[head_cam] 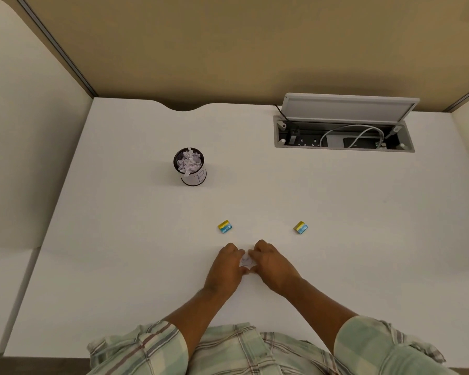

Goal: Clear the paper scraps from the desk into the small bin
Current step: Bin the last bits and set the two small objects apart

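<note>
White desk (336, 239) fills your view, walled by tan partitions. Your left hand (226, 266) and right hand (272, 262) meet at 6 o'clock, fingers curled inward and pinching a small clump of paper scraps (246, 261) between them on the surface. At 11 o'clock from them, well apart, stands the small bin (191, 167), heaped with scraps. Two yellow-and-blue erasers (224, 227) lie just beyond your knuckles.

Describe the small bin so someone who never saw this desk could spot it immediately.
Start at the open cable hatch recessed in the white desk at the far right, then look left and slightly nearer. There stands the small bin, a dark round mesh cup with a white label, filled with white paper scraps. Unlike the two flat yellow-and-blue packets closer to the person, it is upright and cylindrical.
</note>
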{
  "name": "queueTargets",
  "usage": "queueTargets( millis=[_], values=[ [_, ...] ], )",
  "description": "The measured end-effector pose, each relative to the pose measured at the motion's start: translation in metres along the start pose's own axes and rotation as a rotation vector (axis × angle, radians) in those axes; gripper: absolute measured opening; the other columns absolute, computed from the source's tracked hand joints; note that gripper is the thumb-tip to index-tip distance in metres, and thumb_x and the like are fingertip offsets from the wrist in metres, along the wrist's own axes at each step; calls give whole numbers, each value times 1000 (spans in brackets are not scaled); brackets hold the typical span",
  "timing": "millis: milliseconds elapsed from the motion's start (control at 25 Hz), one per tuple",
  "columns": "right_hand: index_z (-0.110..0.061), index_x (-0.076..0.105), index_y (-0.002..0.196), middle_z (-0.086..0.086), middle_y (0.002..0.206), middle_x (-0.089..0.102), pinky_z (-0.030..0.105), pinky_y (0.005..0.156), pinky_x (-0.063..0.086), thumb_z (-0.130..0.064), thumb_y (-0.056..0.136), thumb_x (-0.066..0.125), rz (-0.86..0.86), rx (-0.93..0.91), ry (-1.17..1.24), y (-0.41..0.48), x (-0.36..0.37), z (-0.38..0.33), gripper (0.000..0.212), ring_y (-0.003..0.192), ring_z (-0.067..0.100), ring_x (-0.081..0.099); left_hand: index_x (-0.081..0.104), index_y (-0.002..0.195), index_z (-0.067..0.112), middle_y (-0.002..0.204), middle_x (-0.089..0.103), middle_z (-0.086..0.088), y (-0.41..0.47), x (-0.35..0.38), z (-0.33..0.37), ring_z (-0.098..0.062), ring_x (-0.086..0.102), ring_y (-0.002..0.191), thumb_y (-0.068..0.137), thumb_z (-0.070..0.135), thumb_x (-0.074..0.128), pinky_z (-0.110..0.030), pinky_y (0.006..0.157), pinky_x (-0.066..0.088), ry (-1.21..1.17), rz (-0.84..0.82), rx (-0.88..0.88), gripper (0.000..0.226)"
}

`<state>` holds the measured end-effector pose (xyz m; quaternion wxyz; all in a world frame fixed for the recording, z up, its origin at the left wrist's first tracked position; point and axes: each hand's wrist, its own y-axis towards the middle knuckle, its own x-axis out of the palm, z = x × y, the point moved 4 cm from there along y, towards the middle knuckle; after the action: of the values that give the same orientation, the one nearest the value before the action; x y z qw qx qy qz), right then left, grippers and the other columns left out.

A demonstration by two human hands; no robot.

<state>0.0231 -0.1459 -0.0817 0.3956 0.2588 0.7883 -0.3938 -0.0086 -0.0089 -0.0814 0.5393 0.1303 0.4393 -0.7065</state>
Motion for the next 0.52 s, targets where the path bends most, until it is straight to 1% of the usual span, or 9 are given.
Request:
queueTargets(
  millis=[80,160,240,360,520],
  values=[
    [-14,61,126,7,120,52,28,85,49,-26,97,64,-11,14,15,2,-1,-1,32,108,22,54,67,114,9,113,63,-7,1,-1,1,-18,63,105,95,33,68,-25,92,54,0,18,-11,30],
    [-15,64,120,7,115,53,24,78,44,-22,97,62,-2,20,20,4,-1,-3,24,104,22,57,68,109,8,110,65,-8,3,-1,1,-18,64,101,97,36,64,-25,90,52,-3,34,-31,31],
    [-15,67,117,7,112,56,22,74,41,-19,99,59,25,40,28,5,0,-5,20,99,21,59,70,108,9,109,67,-9,4,0,1,-19,64,100,100,38,59,-25,88,51,17,58,-28,32],
    [-17,70,117,6,111,60,24,81,48,-18,102,55,51,95,53,6,4,-9,22,97,19,60,72,116,15,112,68,-6,5,3,-1,-16,63,101,104,36,53,-21,88,48,65,83,-8,31],
    [-18,70,118,6,114,64,23,87,47,-17,103,52,39,163,57,9,6,-8,23,101,19,62,69,123,18,117,68,-4,8,8,-3,-15,63,107,106,33,49,-20,93,46,92,84,-9,31]
  ],
)
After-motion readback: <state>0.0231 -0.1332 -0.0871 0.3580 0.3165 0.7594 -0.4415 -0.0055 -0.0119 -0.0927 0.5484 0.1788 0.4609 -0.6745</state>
